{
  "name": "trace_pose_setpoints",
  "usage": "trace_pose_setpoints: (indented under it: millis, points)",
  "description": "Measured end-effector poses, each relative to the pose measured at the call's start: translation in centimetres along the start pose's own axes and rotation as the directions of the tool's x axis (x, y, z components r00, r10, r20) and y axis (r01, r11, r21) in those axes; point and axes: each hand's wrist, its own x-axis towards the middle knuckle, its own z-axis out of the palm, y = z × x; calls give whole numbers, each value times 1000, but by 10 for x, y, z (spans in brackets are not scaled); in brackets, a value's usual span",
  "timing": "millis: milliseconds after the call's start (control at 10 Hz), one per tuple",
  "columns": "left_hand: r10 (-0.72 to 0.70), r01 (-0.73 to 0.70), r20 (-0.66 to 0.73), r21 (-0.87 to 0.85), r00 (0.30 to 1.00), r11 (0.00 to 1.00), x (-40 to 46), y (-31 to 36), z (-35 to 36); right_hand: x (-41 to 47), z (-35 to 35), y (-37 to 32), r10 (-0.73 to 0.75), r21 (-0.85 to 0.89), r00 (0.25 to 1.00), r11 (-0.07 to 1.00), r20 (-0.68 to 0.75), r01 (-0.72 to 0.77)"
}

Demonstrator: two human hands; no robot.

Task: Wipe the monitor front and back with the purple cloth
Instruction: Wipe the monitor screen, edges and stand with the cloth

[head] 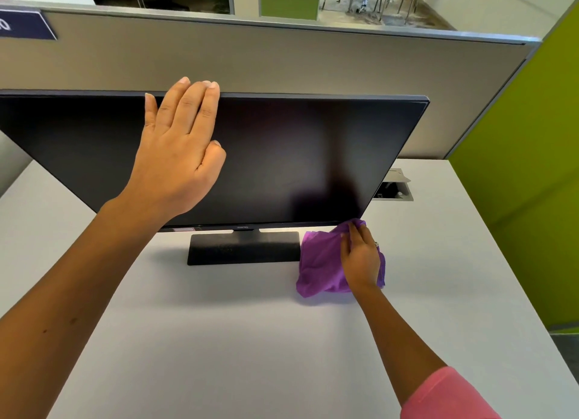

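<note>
Big white desk [250,340], backed by a grey partition [282,64] with a green panel [520,183] off to the right. Dark monitor [297,155] standing on the desk on a flat black base [242,248], screen off and tilted a bit, left edge cut off by the frame. Left hand [181,146] up at the top edge of the monitor, fingers straight and together, tips just over the bezel, palm flat against the screen, nothing held in that grip. Purple cloth [322,268] bunched up on the desk just right of the base, top corner reaching the monitor's lower right corner. Right hand [360,259] on top of the cloth, fingers curled into it, probably pinching it, bit hard to tell from this angle. Small ring [377,244] on one finger. Pink sleeve [448,396] at the bottom right. Little cable hatch [394,187] open in the desk behind the monitor.
</note>
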Motion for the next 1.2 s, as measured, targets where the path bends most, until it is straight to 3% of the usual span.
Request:
trace_pose_setpoints:
  millis: [100, 300, 400, 700, 800, 1000, 1100, 1200]
  points:
    - [-3, 3, -4, 1, 1000, 1000, 0, 0, 0, 0, 3, -2, 25, 28, 1000, 999, -10, -25]
    - [-5, 5, -4, 9, 1000, 1000, 1, 0, 2, 14, 2, -16, 223, 263, 953, 951, -208, -165]
    - [-8, 8, -4, 10, 1000, 1000, 1, 0, 2, 23, 4, -16, 254, 283, 943, 941, -217, -189]
    - [-14, 14, -8, 18, 1000, 1000, 2, 0, 3, 20, 19, -8, 229, 237, 953, 955, -196, -181]
    - [-12, 12, -11, 14, 1000, 1000, 2, 0, 4, 18, 14, -1, 157, 164, 966, 979, -206, -124]
    - [-15, 15, -16, 9, 1000, 1000, 1, -1, 4, 7, 8, 11, 223, 352, 974, 916, -45, -193]
    - [-10, 10, -17, 7, 1000, 1000, 1, -1, 4, 7, 3, 12, 210, 337, 977, 923, -34, -187]
    - [-8, 8, -26, 5, 1000, 1000, 2, 0, 4, 13, 0, 9, 165, 375, 980, 920, -110, -113]
